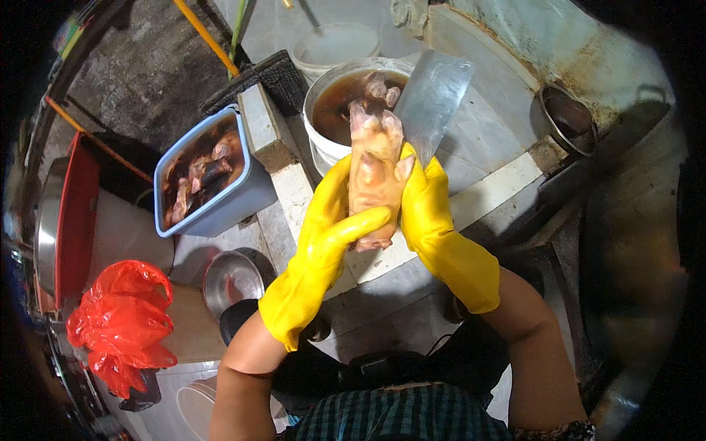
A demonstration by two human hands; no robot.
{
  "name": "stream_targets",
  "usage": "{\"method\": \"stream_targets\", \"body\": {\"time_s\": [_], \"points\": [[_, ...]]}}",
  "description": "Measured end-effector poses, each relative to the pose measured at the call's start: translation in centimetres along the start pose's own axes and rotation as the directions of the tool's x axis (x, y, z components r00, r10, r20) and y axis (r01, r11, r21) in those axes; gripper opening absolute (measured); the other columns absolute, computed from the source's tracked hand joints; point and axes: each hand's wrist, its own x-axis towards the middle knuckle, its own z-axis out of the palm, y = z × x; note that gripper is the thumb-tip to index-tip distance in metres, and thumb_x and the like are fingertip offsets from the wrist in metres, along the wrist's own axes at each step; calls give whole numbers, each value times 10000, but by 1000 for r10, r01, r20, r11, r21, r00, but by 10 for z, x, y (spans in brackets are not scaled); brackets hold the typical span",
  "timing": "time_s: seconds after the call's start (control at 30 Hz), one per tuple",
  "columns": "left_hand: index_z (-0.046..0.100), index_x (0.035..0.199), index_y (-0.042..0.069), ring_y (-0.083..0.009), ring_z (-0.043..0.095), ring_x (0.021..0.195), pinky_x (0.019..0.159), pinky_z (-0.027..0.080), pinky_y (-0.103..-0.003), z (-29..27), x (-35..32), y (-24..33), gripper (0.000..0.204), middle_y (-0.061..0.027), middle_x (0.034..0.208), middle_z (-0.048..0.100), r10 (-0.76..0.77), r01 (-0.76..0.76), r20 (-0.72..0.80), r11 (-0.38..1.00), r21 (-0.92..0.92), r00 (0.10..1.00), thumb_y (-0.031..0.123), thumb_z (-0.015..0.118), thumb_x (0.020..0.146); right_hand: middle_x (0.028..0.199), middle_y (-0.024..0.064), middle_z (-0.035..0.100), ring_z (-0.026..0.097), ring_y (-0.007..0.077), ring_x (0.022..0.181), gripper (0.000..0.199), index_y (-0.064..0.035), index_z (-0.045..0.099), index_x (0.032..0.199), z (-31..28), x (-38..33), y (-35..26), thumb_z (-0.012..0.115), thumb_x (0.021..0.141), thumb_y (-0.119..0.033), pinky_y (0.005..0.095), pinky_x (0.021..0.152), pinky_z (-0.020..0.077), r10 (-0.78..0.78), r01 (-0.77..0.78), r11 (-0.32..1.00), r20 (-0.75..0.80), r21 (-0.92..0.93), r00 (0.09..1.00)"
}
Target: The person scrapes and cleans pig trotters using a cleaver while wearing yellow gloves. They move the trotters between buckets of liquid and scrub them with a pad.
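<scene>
My left hand (315, 231), in a yellow rubber glove, is closed round a pale pig's trotter (375, 180), its thumb lying across the lower end. The trotter stands roughly upright in the view, toes at the far end. My right hand (432, 209), gloved the same way, grips a cleaver (439, 92) against the trotter's right side. The broad blade points away from me, and its handle is hidden in the glove. Just beyond the trotter is a white bucket (317, 140) of brown liquid with meat pieces in it.
To the left stands a light blue tub (243, 202) holding more meat in dark liquid. A metal bowl (234, 283) and a red plastic bag (125, 320) are nearer. Another white bucket (334, 45) stands at the back; a metal pan (566, 121) is far right.
</scene>
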Motion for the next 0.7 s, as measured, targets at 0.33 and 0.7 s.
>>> {"method": "stream_targets", "body": {"time_s": [0.33,0.7], "points": [[285,1578,165,-180,586,595,493,431,-302,19,-10,22,939,-109,931,629,-171,179,90,980,-89,981,108,767,774,1130,109,708,667,207,992,440,13,620,1271,6,-12,-33,515,1071,-365,346,864,533,-258,243,906,3,-348,966],[483,1451,82,-185,651,667,520,508,-288,-29,-5,48,874,-103,1025,664,-129,126,-2,963,238,992,-47,777,638,708,-14,653,572,53,617,185,-39,752,1024,-3,-14,-122,740,970,-215,236,560,456,-89,176,957,345,-231,934]]}}
